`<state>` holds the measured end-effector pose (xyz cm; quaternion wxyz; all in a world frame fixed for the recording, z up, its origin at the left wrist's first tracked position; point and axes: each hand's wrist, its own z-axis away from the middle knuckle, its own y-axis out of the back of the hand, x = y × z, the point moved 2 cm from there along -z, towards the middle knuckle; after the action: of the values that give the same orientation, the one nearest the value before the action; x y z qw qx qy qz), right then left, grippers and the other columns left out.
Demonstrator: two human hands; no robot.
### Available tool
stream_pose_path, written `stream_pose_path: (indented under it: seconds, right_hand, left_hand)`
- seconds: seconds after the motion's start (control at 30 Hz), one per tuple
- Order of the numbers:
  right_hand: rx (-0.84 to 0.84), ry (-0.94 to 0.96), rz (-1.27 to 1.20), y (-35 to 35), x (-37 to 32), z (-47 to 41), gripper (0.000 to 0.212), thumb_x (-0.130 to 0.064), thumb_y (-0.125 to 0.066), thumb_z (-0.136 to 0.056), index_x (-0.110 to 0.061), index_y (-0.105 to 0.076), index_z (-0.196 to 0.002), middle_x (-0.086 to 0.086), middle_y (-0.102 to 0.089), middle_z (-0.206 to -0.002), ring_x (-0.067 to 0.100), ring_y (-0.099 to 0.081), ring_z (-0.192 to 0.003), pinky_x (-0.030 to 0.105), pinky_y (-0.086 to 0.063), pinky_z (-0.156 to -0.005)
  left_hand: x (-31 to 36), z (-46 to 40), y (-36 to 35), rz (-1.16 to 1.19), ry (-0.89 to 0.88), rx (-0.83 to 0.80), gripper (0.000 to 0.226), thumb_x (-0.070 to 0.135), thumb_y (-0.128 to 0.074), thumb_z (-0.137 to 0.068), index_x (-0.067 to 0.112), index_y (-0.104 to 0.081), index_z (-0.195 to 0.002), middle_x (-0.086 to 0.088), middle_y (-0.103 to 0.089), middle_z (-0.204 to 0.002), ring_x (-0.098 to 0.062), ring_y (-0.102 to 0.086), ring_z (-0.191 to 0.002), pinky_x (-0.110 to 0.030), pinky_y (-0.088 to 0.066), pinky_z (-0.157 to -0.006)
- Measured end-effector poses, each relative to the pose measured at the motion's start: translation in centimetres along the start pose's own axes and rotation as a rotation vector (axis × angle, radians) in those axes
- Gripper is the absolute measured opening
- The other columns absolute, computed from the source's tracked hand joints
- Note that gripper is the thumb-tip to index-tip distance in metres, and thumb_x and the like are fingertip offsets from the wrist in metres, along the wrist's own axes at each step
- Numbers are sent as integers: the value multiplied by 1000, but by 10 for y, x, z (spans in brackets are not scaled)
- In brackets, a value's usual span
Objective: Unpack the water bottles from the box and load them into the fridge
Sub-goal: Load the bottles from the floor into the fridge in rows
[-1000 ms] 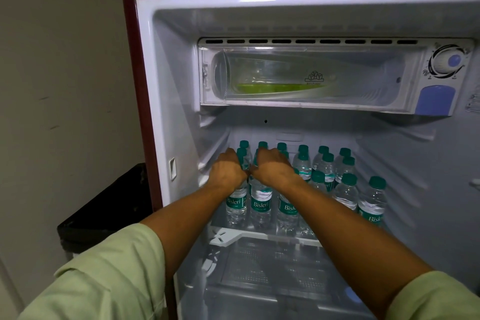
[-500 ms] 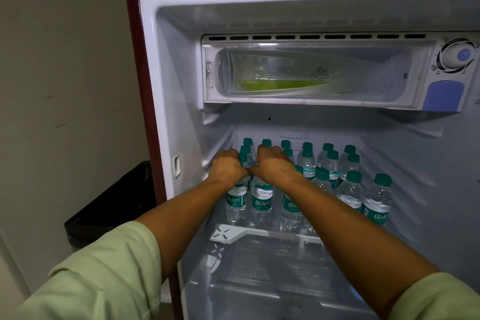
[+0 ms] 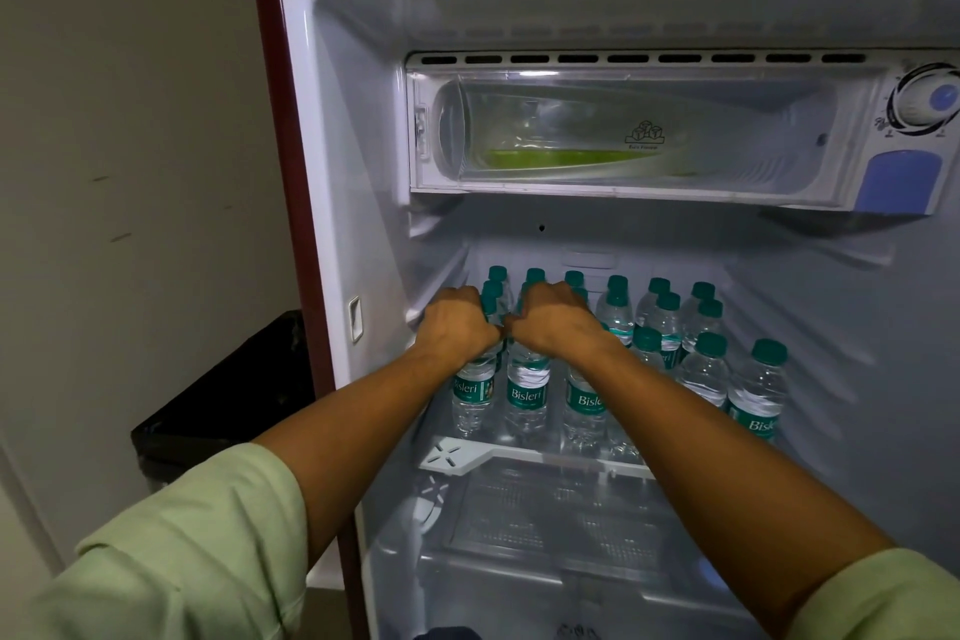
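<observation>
both hands, left hand [image 3: 457, 322] and right hand [image 3: 550, 317], grasp front clear plastic green-capped water bottles [image 3: 527, 390]; white fridge shelf [image 3: 467, 455] mostly loaded, box unseen

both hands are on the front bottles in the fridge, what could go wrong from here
1. The water bottles stand tightly packed on the glass shelf; pushing the front ones back with the left hand and right hand could tip neighbours over like dominoes.
2. The front row sits near the shelf's front edge, so a bottle dragged forward as the hands withdraw might fall off.
3. The right forearm crosses close to the bottles at front right and could knock them.
</observation>
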<state>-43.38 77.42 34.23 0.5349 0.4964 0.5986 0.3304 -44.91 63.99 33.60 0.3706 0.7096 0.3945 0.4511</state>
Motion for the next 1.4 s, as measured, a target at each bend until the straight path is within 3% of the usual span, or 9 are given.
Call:
stream_pose_path:
  seconds: [0.13,0.33,0.57,0.8,0.93,1.13,1.27,1.33,1.4]
  right_hand:
    - [-29,-23,-8,3,1,2,38,-49,-63,-93,-16,-50,-79,2,-51,-74,16,-55,-63,24,-36,-47]
    - [-70,-19,-29,10,2,11,29,-32,-69,-91,-6,-65,-103,8,-63,-84,20,-68,-73,29,-56,-59]
    - [-32,-32,-100,9,4,11,27,-34,-74,-89,-9,-65,-97,6,-65,-81,16,-67,-67,23,-46,-47]
    - [26,3,-128,1,10,14,30,-40,-71,-89,-12,-65,-98,3,-62,-83,19,-67,-69,31,-59,-61]
    - [53,64,-123,6,9,23,33,-42,-64,-95,-11,-66,-109,3,-60,-89,21,-65,-78,36,-59,-72]
    - [211,148,-131,20,3,48,32,-35,-59,-98,-15,-67,-122,9,-71,-106,24,-67,-86,36,-58,-78]
    - [373,203,-241,22,1,63,33,-33,-60,-97,-17,-66,-126,6,-70,-122,23,-68,-101,30,-54,-83]
    - [422,231,-316,20,-2,72,33,-34,-60,-98,-17,-66,-126,3,-69,-122,19,-68,-100,29,-54,-83]
    - [451,272,-417,18,-8,82,31,-35,-61,-98,-18,-67,-124,0,-69,-119,13,-68,-87,31,-57,-80]
  left_hand:
    - [-2,5,-1,-1,-28,36,37,37,-76,-80,9,-63,-100,-10,-65,-94,-22,-64,-78,-32,-57,-67]
    - [-3,7,-2,47,-37,26,40,36,-78,-81,6,-65,-104,-11,-67,-99,-23,-65,-86,-35,-58,-77]
    - [-5,5,-1,122,-27,0,44,36,-81,-77,7,-66,-107,-10,-69,-104,-21,-66,-90,-35,-57,-81]
    - [-9,10,-6,140,-44,93,36,37,-80,-79,11,-64,-99,-6,-69,-96,-16,-58,-75,-26,-48,-65]
    - [-9,20,-8,188,-72,200,37,32,-75,-85,7,-64,-110,-10,-66,-101,-22,-65,-82,-35,-59,-72]
    - [-7,36,-4,177,-152,350,36,30,-67,-88,9,-62,-117,-12,-62,-114,-26,-62,-99,-42,-56,-85]
    - [-8,52,3,262,-181,420,41,37,-61,-91,15,-60,-125,-6,-61,-123,-22,-56,-112,-33,-49,-92]
    - [-6,65,6,330,-219,438,38,37,-61,-92,17,-60,-124,-2,-61,-122,-17,-56,-112,-30,-47,-92]
    - [-4,77,10,376,-251,450,36,35,-61,-92,18,-60,-123,1,-61,-120,-13,-57,-110,-32,-50,-93]
